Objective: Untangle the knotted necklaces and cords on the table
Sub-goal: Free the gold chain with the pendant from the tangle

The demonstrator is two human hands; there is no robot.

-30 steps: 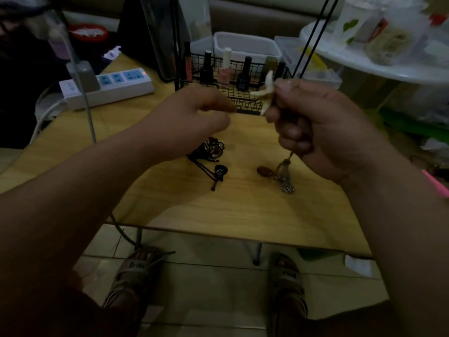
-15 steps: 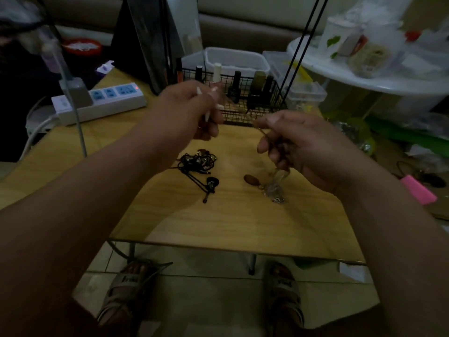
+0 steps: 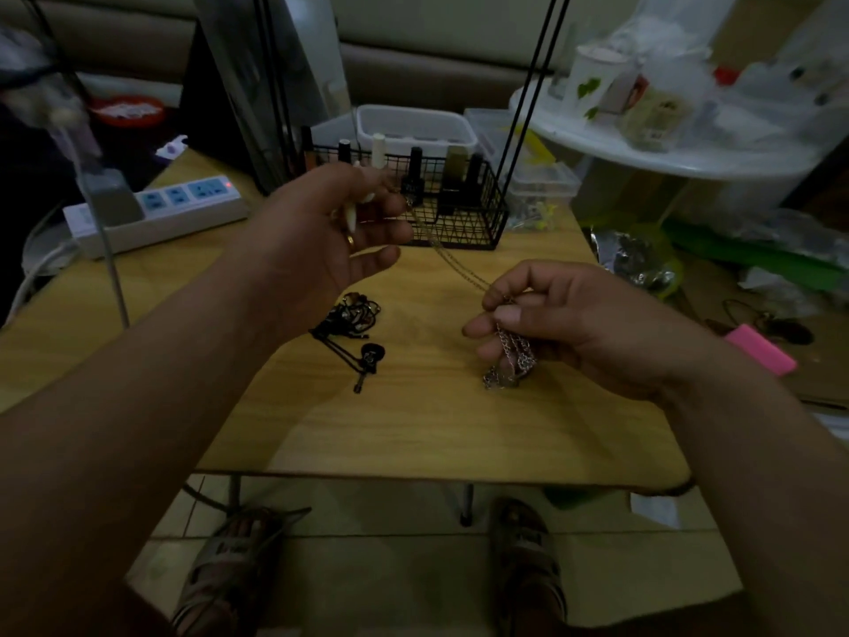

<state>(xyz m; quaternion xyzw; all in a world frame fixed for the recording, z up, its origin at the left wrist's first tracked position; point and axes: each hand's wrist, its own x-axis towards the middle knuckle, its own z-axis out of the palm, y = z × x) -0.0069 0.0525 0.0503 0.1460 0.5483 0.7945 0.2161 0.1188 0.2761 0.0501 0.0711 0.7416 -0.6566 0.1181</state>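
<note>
My left hand is raised over the wooden table and pinches a white tooth-shaped pendant. A thin gold chain runs taut from it down to my right hand. The right hand's fingers curl round a bunch of silver chain, whose end hangs to the table. A tangle of black cords with dark pendants lies on the table between and below my hands, untouched.
A black wire basket of nail polish bottles stands at the table's back. A white power strip lies at the back left. Clear plastic boxes sit behind the basket. A cluttered white round table is at the right.
My hands have drawn apart: the left went up with the white pendant, the right dropped down and right with the silver bunch, and the gold chain now stretches between them.
</note>
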